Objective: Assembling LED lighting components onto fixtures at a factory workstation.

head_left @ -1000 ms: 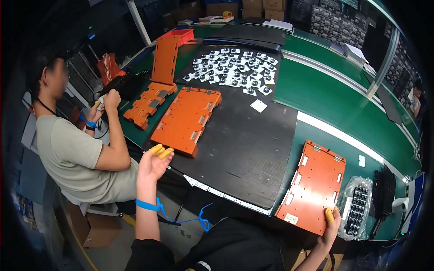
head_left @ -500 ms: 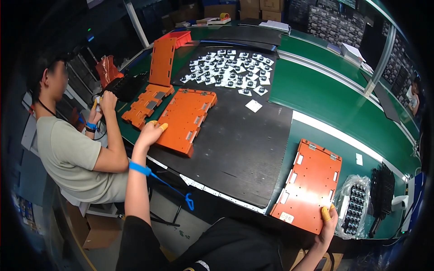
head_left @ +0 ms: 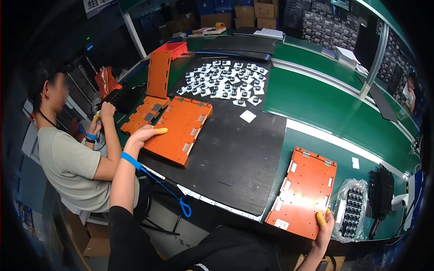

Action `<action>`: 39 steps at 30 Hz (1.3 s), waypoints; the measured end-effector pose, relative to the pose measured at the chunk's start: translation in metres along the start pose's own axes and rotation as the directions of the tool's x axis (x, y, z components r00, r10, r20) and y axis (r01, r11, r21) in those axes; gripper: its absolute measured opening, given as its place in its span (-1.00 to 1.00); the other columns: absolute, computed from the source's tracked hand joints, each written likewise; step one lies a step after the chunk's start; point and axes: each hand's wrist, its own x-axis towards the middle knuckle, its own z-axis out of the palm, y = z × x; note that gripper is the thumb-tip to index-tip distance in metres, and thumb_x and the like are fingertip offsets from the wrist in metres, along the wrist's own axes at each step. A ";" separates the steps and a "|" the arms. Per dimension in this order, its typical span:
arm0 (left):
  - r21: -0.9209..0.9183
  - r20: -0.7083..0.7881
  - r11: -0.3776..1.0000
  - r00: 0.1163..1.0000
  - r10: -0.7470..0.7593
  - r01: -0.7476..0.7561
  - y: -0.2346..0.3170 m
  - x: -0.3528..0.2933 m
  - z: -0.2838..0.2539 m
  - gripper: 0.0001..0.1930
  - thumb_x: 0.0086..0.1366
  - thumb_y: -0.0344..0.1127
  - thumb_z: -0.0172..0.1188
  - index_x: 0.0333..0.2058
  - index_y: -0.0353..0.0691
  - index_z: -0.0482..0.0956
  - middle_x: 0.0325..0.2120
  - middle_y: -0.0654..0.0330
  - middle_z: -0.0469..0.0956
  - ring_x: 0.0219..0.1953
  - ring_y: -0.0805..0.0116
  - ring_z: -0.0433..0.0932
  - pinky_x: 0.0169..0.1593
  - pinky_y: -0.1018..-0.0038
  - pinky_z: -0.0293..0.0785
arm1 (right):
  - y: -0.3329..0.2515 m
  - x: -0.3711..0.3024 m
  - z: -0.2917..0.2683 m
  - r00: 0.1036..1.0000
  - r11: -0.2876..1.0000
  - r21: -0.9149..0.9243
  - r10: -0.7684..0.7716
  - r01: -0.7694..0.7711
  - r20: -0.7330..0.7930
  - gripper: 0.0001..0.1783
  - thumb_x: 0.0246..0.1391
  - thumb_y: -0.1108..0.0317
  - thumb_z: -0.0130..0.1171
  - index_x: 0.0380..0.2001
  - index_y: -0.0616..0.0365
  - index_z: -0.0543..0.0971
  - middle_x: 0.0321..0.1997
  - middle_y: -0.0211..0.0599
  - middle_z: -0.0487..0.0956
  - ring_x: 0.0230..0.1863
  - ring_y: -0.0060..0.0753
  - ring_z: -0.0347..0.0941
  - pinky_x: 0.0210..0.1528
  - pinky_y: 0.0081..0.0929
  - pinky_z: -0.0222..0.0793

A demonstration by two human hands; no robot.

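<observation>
Left hand [head_left: 147, 133], formerly palm-up at the case's near corner, now overlapped its left edge; grip unclear | left hinged orange case [head_left: 178, 128]: on black mat [head_left: 235, 180] | right hinged orange case [head_left: 303, 189]: on green bench [head_left: 312, 140] | right hand [head_left: 323, 228] clasped its near-right corner; both cases thus had hand contact

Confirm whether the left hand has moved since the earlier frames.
Yes: judged against the black mat, the left hand has moved forward and now overlaps the left orange case.

A green workbench [head_left: 307, 95], orange cases [head_left: 181, 126] and massed small parts [head_left: 243, 94] show a factory workshop.
</observation>
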 end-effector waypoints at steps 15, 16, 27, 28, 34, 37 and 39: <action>-0.155 -0.011 0.881 0.892 0.451 -0.447 -0.029 -0.043 0.011 -0.66 0.38 -0.25 0.15 -0.06 -0.44 0.43 -0.23 0.19 0.58 -0.26 0.55 0.55 -0.21 0.62 0.49 | 0.003 0.006 -0.014 1.000 1.000 -0.024 -0.013 0.014 0.023 -0.57 0.13 0.34 0.19 0.01 0.37 0.46 -0.19 -0.31 0.60 -0.26 -0.59 0.50 -0.19 -0.62 0.40; -0.198 -0.005 0.867 0.885 0.466 -0.458 -0.029 -0.052 0.016 -0.67 0.39 -0.26 0.15 -0.06 -0.43 0.43 -0.23 0.19 0.58 -0.24 0.55 0.56 -0.18 0.61 0.49 | 0.003 0.007 -0.016 1.000 0.999 -0.028 -0.022 0.022 0.017 -0.57 0.13 0.34 0.19 0.01 0.37 0.46 -0.19 -0.31 0.60 -0.26 -0.59 0.50 -0.19 -0.62 0.40; -0.721 -0.405 0.374 0.793 0.455 -0.583 -0.182 -0.218 0.049 -0.59 0.46 -0.28 -0.04 0.20 -0.35 0.31 0.10 0.08 0.47 0.09 0.25 0.50 0.13 0.34 0.46 | -0.058 -0.026 0.022 0.977 0.971 -0.134 -0.180 0.195 0.116 -0.57 0.11 0.39 0.13 0.01 0.42 0.44 -0.17 -0.22 0.60 -0.22 -0.46 0.54 -0.12 -0.58 0.43; -0.721 -0.428 0.342 0.775 0.465 -0.603 -0.192 -0.232 0.055 -0.57 0.46 -0.26 -0.04 0.21 -0.34 0.31 0.09 0.08 0.47 0.08 0.23 0.50 0.13 0.32 0.46 | -0.061 -0.023 0.040 0.975 0.970 -0.117 -0.203 0.213 0.092 -0.56 0.12 0.41 0.11 0.05 0.42 0.41 -0.13 -0.19 0.59 -0.18 -0.44 0.54 -0.10 -0.57 0.43; -0.508 -0.539 0.444 0.675 0.504 -0.738 -0.219 -0.296 0.083 -0.05 0.18 0.29 0.13 0.26 -0.44 0.14 0.20 -0.03 0.34 0.18 0.15 0.42 0.22 0.23 0.37 | -0.027 0.025 0.195 0.943 0.982 -0.138 -0.078 0.128 0.324 -0.67 0.14 0.35 0.14 -0.08 0.33 0.54 -0.26 -0.39 0.57 -0.29 -0.63 0.43 -0.20 -0.67 0.32; -0.512 -0.613 0.433 0.669 0.421 -0.742 -0.236 -0.315 0.104 -0.07 0.19 0.23 0.18 0.25 -0.47 0.14 0.18 -0.02 0.36 0.16 0.11 0.43 0.21 0.21 0.39 | 0.006 0.048 0.269 0.921 0.997 -0.036 -0.046 0.065 0.387 -0.61 0.13 0.32 0.26 -0.09 0.40 0.48 -0.30 -0.39 0.54 -0.30 -0.66 0.40 -0.21 -0.63 0.34; -0.448 -0.526 0.193 0.433 0.733 -0.873 -0.213 -0.318 0.111 -0.21 0.31 0.09 0.12 0.27 -0.42 0.14 0.20 -0.07 0.35 0.16 0.09 0.45 0.21 0.17 0.41 | 0.020 0.053 0.302 0.942 0.992 -0.114 -0.004 0.045 0.336 -0.71 0.14 0.34 0.21 -0.18 0.38 0.52 -0.30 -0.28 0.58 -0.28 -0.50 0.51 -0.19 -0.53 0.43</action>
